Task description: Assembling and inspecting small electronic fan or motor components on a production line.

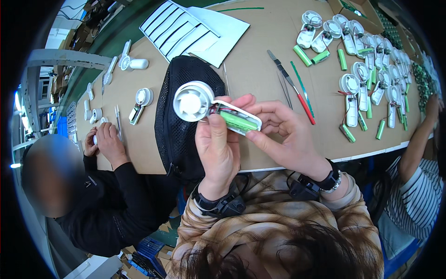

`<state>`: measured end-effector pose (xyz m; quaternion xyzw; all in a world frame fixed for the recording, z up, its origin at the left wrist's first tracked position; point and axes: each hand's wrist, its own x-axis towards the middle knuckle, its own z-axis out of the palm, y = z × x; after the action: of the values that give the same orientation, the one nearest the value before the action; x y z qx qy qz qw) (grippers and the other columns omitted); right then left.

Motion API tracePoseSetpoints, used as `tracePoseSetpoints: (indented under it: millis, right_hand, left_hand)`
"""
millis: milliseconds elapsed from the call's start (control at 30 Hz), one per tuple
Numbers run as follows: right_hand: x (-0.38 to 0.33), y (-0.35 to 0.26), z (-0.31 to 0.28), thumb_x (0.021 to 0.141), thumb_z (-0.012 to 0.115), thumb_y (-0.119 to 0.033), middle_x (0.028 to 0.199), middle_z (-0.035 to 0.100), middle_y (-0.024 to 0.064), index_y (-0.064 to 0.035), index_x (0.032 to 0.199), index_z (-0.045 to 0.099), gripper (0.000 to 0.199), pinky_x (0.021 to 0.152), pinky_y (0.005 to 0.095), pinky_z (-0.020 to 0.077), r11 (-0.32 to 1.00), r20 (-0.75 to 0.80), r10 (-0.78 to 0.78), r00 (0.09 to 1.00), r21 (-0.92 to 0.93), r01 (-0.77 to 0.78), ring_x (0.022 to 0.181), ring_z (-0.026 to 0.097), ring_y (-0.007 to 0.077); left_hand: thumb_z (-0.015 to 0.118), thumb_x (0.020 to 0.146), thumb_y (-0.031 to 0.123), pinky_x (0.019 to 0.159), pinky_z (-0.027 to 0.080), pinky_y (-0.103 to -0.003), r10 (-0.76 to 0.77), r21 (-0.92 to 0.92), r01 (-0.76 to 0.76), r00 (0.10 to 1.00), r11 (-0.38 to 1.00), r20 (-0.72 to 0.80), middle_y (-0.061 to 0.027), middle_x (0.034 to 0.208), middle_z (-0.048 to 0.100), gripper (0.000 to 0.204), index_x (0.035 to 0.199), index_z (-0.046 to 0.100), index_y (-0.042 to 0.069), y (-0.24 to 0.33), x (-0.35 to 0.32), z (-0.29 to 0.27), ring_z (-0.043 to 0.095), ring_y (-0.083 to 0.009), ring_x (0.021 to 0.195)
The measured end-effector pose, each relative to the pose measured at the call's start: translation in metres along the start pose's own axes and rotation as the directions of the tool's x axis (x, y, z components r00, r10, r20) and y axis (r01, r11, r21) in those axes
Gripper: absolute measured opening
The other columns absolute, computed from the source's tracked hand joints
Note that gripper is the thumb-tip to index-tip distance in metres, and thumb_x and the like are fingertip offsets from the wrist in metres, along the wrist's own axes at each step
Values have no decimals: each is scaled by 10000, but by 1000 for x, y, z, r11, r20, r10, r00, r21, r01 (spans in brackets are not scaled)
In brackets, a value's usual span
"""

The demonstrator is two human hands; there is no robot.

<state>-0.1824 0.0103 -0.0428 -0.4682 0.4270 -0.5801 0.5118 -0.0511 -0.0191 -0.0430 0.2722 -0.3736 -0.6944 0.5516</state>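
Observation:
Between my two hands is a white handheld fan (pixel 193 101) with its handle opened up, showing a green cylindrical battery (pixel 238 122) and thin red wires near the neck. My left hand (pixel 217 139) grips the fan at the neck, thumb pressed near the battery's inner end. At the handle's far end, my right hand (pixel 283 132) pinches the casing, its thumb at the lower corner and fingers behind. Below the fan lies a black mesh pouch (pixel 179 139) with a zip.
Right of my hands lie a red-handled tool (pixel 304 104), tweezers (pixel 284 88) and a green strip (pixel 303 88). Several opened fans with batteries (pixel 362 93) crowd the right side. A white slotted tray (pixel 179 30) is at the back. Co-workers sit left and right; another fan (pixel 141 102) lies left.

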Motion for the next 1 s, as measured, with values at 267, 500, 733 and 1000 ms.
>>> tracePoseSetpoints:
  millis: [267,500,733,1000]
  right_hand:
    - [-5,1,2,823,598,4,1012,584,89,29,1104,498,300,740,211,482,997,28,26,999,-79,-24,919,590,114]
    - [-10,11,5,811,616,0,1011,577,92,30,1099,495,314,730,218,488,971,46,-121,992,-200,127,902,595,118]
    - [-6,6,6,789,641,-21,1006,586,114,9,1133,482,380,683,243,512,917,75,-232,970,-314,244,845,621,139]
    - [1,-1,3,747,664,-60,892,619,134,-12,1192,509,473,602,269,507,651,246,-397,884,-604,460,714,632,191]
  left_hand:
    - [468,931,269,871,465,-354,-20,3,20,999,1000,35,-247,1126,553,378,1178,411,-13,0,-1,-2,567,-260,1036]
    - [481,928,187,877,455,-364,-1,39,-3,994,999,108,-241,1127,553,331,1179,417,-20,1,-3,-8,571,-261,1022]
    - [482,929,174,872,451,-333,25,62,-29,998,998,62,-190,1069,581,335,1192,428,-25,-2,-5,-14,582,-219,978]
    - [442,942,197,828,481,-349,27,173,-32,999,984,31,-179,987,596,341,1197,422,-30,-1,-6,-9,604,-245,909]
